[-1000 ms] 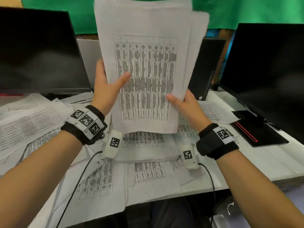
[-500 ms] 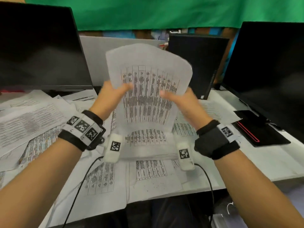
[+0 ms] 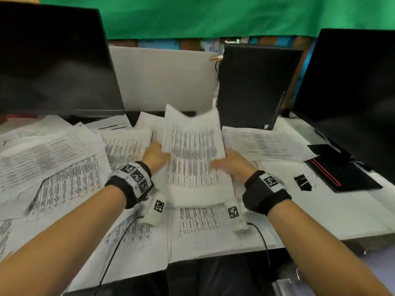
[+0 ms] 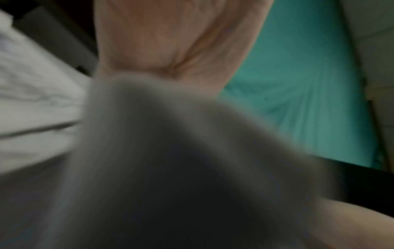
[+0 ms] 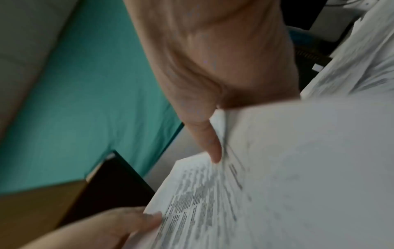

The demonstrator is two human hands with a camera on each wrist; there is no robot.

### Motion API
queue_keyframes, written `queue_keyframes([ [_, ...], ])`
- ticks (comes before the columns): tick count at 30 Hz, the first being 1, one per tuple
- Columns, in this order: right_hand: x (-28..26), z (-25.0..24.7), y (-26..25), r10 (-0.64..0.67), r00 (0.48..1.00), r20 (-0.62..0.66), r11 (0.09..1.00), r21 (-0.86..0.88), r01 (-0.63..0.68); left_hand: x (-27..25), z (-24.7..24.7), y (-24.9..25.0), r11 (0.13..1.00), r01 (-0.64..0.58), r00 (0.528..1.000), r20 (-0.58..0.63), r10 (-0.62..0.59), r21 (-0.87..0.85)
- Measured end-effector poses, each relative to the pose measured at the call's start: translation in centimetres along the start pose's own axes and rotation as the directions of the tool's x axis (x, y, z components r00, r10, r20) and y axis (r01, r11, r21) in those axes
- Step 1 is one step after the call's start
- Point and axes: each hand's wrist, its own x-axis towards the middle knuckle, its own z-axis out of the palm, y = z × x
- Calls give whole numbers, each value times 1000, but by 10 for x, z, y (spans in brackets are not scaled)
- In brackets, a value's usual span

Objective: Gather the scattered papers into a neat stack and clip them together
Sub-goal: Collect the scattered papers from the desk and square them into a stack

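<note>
A bundle of printed papers (image 3: 192,154) is tilted low over a thicker pile (image 3: 198,197) at the desk's middle. My left hand (image 3: 155,155) grips the bundle's left edge and my right hand (image 3: 232,162) grips its right edge, thumb on top. In the right wrist view the right thumb (image 5: 209,134) lies along the sheet edge (image 5: 298,168), and the left hand's fingers (image 5: 127,222) hold the opposite side. The left wrist view is blurred: palm (image 4: 170,42) above grey paper (image 4: 170,151). Black binder clips (image 3: 302,182) lie on the desk right of my right wrist.
Loose printed sheets lie at the left (image 3: 53,159), right (image 3: 263,144) and front (image 3: 201,227). Dark monitors stand at the left (image 3: 53,60) and right (image 3: 352,92), with a black computer tower (image 3: 252,86) between. A black notebook with a red stripe (image 3: 333,171) lies far right.
Both hands have brought the bundle down from upright at face height to low over the middle pile, its top bending away from me.
</note>
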Motion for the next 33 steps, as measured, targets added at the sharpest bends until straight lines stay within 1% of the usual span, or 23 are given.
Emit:
queue_keyframes([
  [2,7,9,16,84,996,-10,995,-44,-84,0,12,-7,992,127,990,61,-128,26],
  [4,12,12,22,124,991,-60,991,-40,-126,-1,16,-6,980,187,981,63,-183,-65],
  [6,14,9,24,120,991,-67,992,-30,-122,5,17,-10,961,196,980,80,-184,-195],
  [8,15,5,28,122,992,-37,992,14,-122,0,13,-12,924,160,984,124,-124,-346],
  [11,15,-5,35,124,992,20,982,144,-125,-9,5,-5,865,65,982,188,34,-498],
  [12,15,-9,37,97,995,40,976,190,-103,-15,2,1,858,9,977,186,101,-514],
  [14,10,-13,37,34,997,69,950,306,-54,-26,-7,13,848,-135,963,136,235,-512],
  [15,6,-15,33,-8,998,70,916,400,-21,-30,-12,18,831,-193,950,113,292,-521],
  [17,-5,-19,20,-109,993,37,781,621,62,-38,-22,27,789,-265,921,97,377,-553],
  [18,-9,-23,11,-139,990,-9,712,694,106,-41,-27,33,765,-292,909,83,408,-574],
  [19,-16,-27,-2,-164,985,-50,662,735,148,-45,-33,40,750,-323,901,55,430,-577],
  [21,-29,-36,-32,-233,963,-139,624,738,257,-47,-42,56,734,-437,870,-36,493,-520],
  [23,-42,-42,-63,-338,915,-219,651,648,395,-53,-50,78,708,-543,825,-129,550,-451],
  [25,-51,-46,-83,-429,857,-286,660,548,514,-56,-54,90,665,-607,788,-221,574,-436],
  [26,-54,-47,-87,-468,832,-298,651,519,553,-57,-55,90,643,-630,770,-247,588,-436],
  [27,-57,-49,-86,-498,821,-280,658,495,568,-61,-56,89,637,-645,759,-260,597,-423],
  [28,-59,-50,-83,-513,822,-247,676,473,565,-59,-57,86,635,-649,754,-246,609,-419],
  [29,-61,-51,-77,-505,840,-198,713,452,535,-60,-56,79,663,-619,777,-203,596,-421],
  [30,-62,-51,-67,-479,865,-148,750,443,492,-61,-53,74,712,-556,820,-144,554,-428],
  [31,-62,-49,-59,-446,890,-92,781,445,438,-58,-49,61,746,-506,847,-87,524,-432],
  [32,-62,-46,-47,-414,908,-56,803,446,394,-41,-44,34,810,-415,888,7,459,-414],
  [33,-64,-41,-39,-381,924,-41,810,466,355,-25,-39,9,858,-331,921,66,385,-393],
])
